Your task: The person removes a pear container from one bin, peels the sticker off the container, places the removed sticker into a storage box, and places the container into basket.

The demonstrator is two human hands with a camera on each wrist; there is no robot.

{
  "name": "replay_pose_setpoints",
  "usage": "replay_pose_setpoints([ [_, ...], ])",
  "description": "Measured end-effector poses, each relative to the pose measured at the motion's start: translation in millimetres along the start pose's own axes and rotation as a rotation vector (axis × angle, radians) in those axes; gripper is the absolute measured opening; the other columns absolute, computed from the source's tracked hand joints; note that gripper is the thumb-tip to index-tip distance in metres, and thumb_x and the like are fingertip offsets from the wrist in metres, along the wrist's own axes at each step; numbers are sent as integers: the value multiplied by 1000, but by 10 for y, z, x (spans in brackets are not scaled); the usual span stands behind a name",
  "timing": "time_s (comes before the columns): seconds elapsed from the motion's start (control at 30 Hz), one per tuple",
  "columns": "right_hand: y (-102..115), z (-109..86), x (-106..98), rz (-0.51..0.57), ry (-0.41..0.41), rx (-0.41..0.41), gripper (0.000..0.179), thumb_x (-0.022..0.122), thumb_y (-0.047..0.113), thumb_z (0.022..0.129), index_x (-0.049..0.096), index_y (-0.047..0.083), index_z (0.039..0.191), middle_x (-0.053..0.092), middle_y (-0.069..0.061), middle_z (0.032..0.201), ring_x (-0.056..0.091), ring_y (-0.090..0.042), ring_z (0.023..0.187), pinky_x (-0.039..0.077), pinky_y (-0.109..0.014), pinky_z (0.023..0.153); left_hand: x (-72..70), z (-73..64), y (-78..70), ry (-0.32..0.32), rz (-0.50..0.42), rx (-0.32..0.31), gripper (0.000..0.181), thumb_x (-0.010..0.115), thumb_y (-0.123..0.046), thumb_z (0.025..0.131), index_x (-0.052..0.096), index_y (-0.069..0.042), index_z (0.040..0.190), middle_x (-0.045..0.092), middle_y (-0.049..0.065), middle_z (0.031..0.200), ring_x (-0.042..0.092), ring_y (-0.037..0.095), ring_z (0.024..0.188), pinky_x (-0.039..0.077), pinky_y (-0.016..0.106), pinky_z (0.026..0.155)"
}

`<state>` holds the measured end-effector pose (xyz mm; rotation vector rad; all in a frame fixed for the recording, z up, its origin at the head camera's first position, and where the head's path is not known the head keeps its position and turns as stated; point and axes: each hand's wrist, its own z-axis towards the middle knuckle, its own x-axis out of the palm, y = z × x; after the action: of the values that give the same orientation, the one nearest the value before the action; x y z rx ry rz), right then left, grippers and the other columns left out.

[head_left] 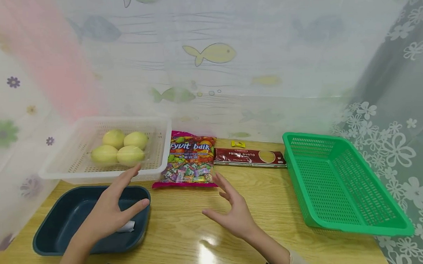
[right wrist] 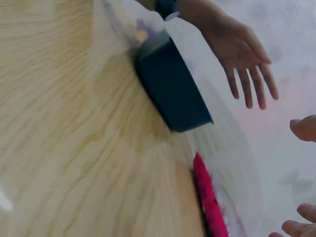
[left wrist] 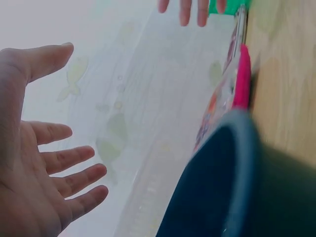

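Observation:
My left hand (head_left: 107, 209) hovers over the dark blue basin (head_left: 65, 199), fingers extended and thumb apart, holding nothing. A small white item (head_left: 127, 227) lies in that basin, partly hidden by the hand. My right hand (head_left: 235, 214) is above the wooden table, in front of the bag of fruit chewy candy (head_left: 191, 158); its fingers are spread and nothing is in them. Both palms face each other across a gap, as the left wrist view also shows with the left hand (left wrist: 44, 173). Behind the basin, a white basket (head_left: 80, 174) holds several yellow-green round fruits (head_left: 130, 155).
A red spaghetti packet (head_left: 249, 157) lies right of the candy bag, with a small yellow wrapped candy (head_left: 238, 144) behind it. At the right stands a green basket (head_left: 339, 182). A patterned curtain (head_left: 209, 77) hangs along the back and sides of the table.

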<state>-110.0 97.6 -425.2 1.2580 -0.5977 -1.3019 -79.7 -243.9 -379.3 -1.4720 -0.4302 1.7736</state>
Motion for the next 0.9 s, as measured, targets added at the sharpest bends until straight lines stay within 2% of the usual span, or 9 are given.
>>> replay_pose_setpoints([
  [0.2,-98,-182,-130,0,-27,84,99,89,12,87,32,22,168,47,-8,164,45,-33,151,46,-52,116,181,13,-87,30,-1,-2,93,80,-30,98,23,-34,170,32,17,171,35,52,151,36,81,103],
  [0.37,-163,-297,-231,-27,-77,119,101,89,9,86,32,22,168,49,-11,162,47,-35,149,48,-54,113,342,52,-108,58,-3,-14,91,79,-36,98,26,-27,171,32,17,171,32,53,152,35,84,103],
  [0.67,-301,-391,-452,-77,-194,133,99,90,9,86,34,16,167,52,-16,159,50,-36,147,52,-46,110,586,76,-127,70,-38,-27,93,81,-35,96,24,-35,170,30,16,173,27,51,156,32,82,109],
  [0.9,-333,-456,-563,-106,-245,190,95,89,10,87,36,14,166,54,-15,158,52,-32,146,53,-42,109,827,86,-177,91,-73,-7,89,81,-36,96,31,-27,169,38,10,170,35,45,154,37,76,111],
])
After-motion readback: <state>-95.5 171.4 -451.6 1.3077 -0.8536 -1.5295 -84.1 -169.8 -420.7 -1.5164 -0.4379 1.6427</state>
